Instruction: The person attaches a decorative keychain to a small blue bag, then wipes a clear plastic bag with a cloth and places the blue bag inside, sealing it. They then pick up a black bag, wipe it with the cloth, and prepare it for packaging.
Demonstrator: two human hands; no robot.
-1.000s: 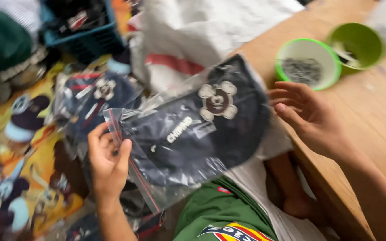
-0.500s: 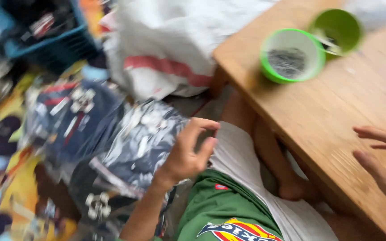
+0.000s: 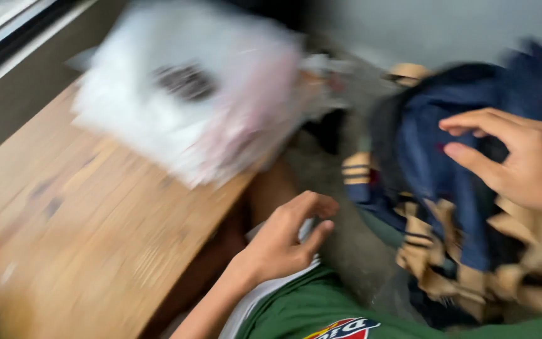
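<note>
Right hand [image 3: 522,157] is spread open over the blue caps [image 3: 446,163], nothing gripped. Left hand [image 3: 286,238] is loosely curled, empty, just off the table's [image 3: 83,232] edge.

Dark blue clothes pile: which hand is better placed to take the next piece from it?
Probably the right hand. It reaches over the dark blue clothes pile, fingers spread close above the fabric, though blur hides any contact. The left hand is empty, loosely curled over the lap beside the wooden table, further from the pile.
</note>
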